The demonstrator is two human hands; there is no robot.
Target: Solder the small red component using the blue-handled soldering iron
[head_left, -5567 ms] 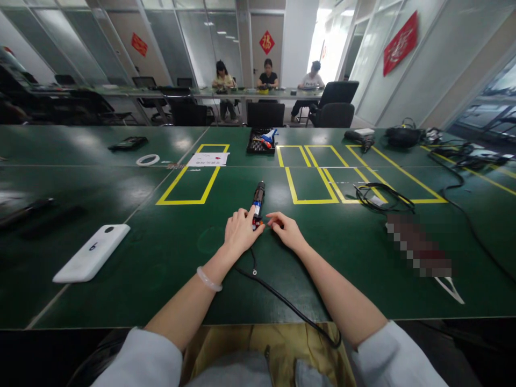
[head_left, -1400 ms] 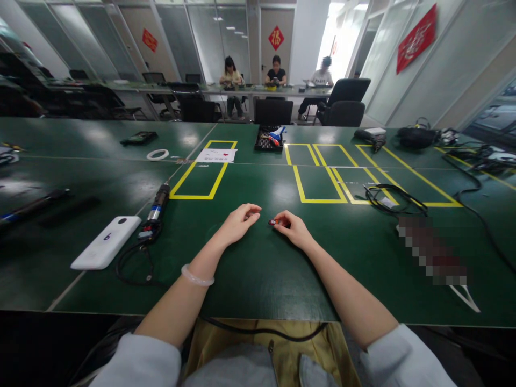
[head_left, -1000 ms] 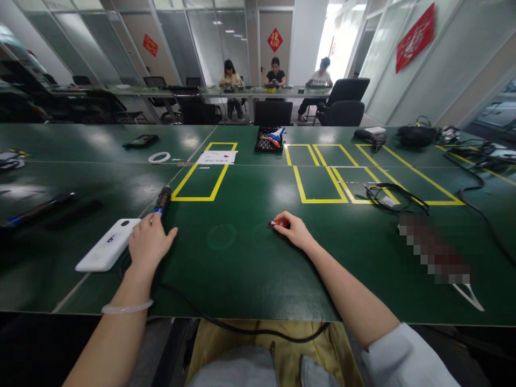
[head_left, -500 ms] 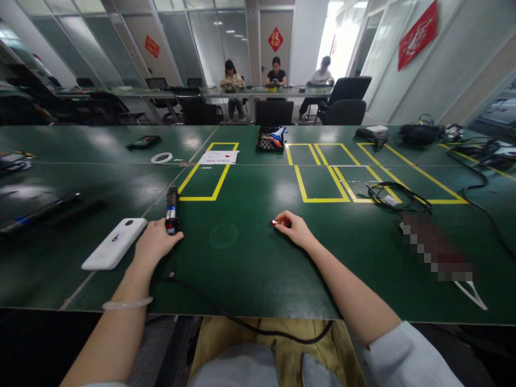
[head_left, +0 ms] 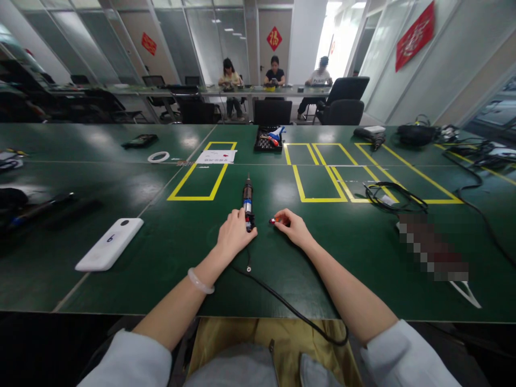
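**Roughly mid-table: a corded tool [head_left: 248, 203] in the left hand [head_left: 234, 230], a small red-and-dark piece [head_left: 272, 221] in the right hand [head_left: 294, 228]**

The slim, dark tool, banded in silver and blue, lies before the person on the green table [head_left: 322, 252], its narrow tip pointing away. The left hand grips its rear end, thumb on the right side and fingers on the left. Just beside it, the right hand pinches the small piece between thumb and fingertips; the two things are apart, and the piece is too small to identify.

A black cable [head_left: 278, 296] runs from behind the left hand and over the table's near edge. Beside it lies a small ring-shaped end [head_left: 249, 269]. A pale bracelet [head_left: 200, 281] circles the left wrist.

Farther left lies a white case [head_left: 109, 244] marked with a digit. Beyond the tool are yellow tape outlines [head_left: 191, 199], a printed sheet [head_left: 216, 156] and a black tray [head_left: 258, 147] holding blue and red items. To the right lie a coiled black cord [head_left: 397, 188] and a pixelated object [head_left: 433, 250]. Three people [head_left: 274, 75] sit at a table in the background.
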